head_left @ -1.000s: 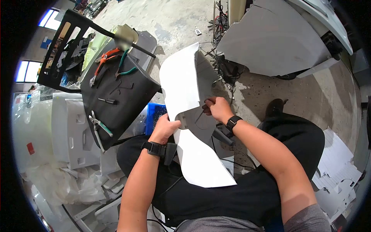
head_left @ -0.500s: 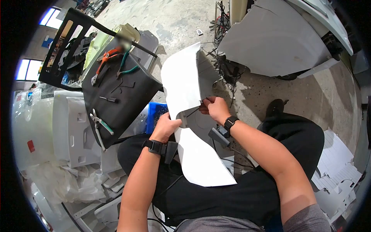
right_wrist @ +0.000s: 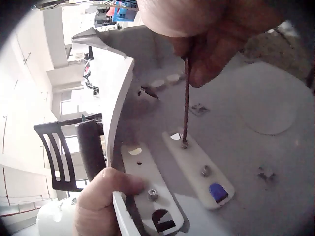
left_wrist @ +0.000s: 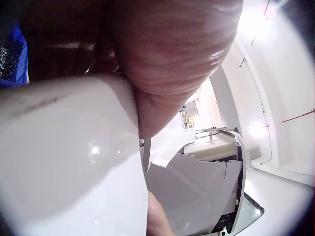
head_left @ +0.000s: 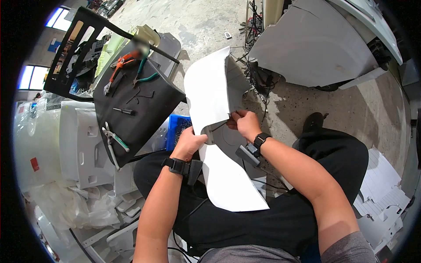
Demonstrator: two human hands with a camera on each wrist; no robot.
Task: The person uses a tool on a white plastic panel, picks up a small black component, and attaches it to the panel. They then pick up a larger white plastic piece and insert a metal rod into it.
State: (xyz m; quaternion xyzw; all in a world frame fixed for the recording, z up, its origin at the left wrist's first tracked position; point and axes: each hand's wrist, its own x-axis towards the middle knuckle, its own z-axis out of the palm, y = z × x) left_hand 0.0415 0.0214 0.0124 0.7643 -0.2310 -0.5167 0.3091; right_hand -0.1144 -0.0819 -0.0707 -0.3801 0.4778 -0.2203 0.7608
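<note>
A curved white panel (head_left: 208, 92) lies across the person's lap. The left hand (head_left: 189, 143) grips its narrow middle, thumb on the inner side; in the right wrist view the left thumb (right_wrist: 118, 189) presses one of two pale slotted plates (right_wrist: 145, 179). Between its fingertips the right hand (head_left: 245, 124) pinches a thin dark rod (right_wrist: 186, 105). The rod's tip meets a screw (right_wrist: 184, 144) on the other pale plate (right_wrist: 199, 169). A second screw (right_wrist: 205, 170) stands lower on that plate, and one more screw (right_wrist: 152, 194) on the plate under the thumb.
On a black chair seat (head_left: 144, 103) at the left lie orange-handled pliers (head_left: 118, 70), green-handled pliers (head_left: 115, 139), hex keys and a small driver (head_left: 124, 111). A blue bin (head_left: 176, 125) stands behind the left hand. A large grey panel (head_left: 307, 48) and cables (head_left: 262, 76) are beyond.
Over the last second the right hand has turned and moved slightly with the rod, whose tip now points into the panel's inner side. The left hand keeps its grip.
</note>
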